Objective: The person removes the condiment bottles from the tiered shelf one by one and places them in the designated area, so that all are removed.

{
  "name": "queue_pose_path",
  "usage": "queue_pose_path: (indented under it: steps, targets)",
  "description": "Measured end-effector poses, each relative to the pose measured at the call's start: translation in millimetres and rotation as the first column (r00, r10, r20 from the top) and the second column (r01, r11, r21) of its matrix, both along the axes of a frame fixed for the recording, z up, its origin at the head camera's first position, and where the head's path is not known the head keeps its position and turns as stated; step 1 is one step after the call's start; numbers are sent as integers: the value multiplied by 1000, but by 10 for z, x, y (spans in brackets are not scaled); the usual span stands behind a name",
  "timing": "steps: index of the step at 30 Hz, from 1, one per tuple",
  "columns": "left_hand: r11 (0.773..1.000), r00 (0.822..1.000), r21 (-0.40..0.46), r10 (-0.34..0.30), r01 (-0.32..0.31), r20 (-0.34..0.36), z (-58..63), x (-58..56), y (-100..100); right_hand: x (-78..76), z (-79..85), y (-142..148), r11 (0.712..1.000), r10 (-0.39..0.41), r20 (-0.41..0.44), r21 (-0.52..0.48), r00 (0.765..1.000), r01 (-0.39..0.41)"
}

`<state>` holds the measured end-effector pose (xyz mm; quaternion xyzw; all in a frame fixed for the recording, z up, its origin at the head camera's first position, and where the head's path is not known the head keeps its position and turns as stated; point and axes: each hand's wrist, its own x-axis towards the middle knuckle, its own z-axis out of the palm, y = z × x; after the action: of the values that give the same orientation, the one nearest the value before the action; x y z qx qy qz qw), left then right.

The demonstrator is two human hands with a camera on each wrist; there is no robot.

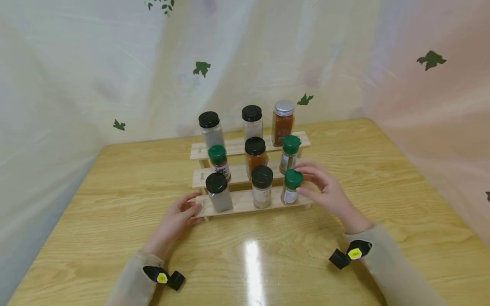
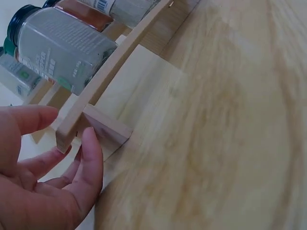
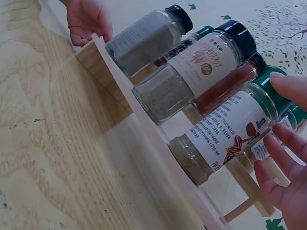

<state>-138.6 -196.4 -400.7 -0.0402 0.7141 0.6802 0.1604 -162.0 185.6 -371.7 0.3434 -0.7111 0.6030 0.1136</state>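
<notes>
A three-tier wooden spice rack (image 1: 243, 203) stands on the table, with spice jars on each tier. At the left end of its lowest tier is my left hand (image 1: 180, 216), thumb above the board (image 2: 103, 79) and fingers curled about its end and below. My right hand (image 1: 325, 191) has its thumb and fingers on either side of the green cap of a small spice jar (image 1: 289, 196). That jar stands upright at the right end of the lowest tier, its white label (image 3: 228, 129) showing in the right wrist view. A black-capped jar (image 1: 262, 195) stands beside it.
Another black-capped jar (image 1: 220, 199) is at the left of the front tier. The middle tier bears a reddish-orange jar (image 1: 255, 161) between two green-capped ones. Behind, a silver-lidded jar (image 1: 283, 125) stands at the right. A pale curtain (image 1: 153, 76) hangs behind the table (image 1: 134, 178).
</notes>
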Motion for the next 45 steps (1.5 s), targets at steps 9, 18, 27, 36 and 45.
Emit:
queue_pose_path:
  steps: [9, 18, 27, 36, 45]
  targets:
    - [987, 1000, 158, 3, -5, 11, -126, 16, -47, 31, -17, -38, 993, -44, 70, 116, 997, 36]
    - [988, 999, 155, -24, 20, 21, -166, -4, -86, 56, -78, -72, 983, -79, 103, 173, 992, 60]
    - [989, 999, 150, -22, 17, 33, -179, 20, -135, 78, -89, -87, 973, -107, 114, 217, 988, 80]
    - [988, 999, 151, -37, 32, 30, -148, -28, -142, 68, -46, -79, 950, -165, 94, 284, 982, 132]
    - [978, 999, 205, -51, 50, -2, -158, 3, -180, 75, -50, -97, 945, -172, 140, 301, 975, 124]
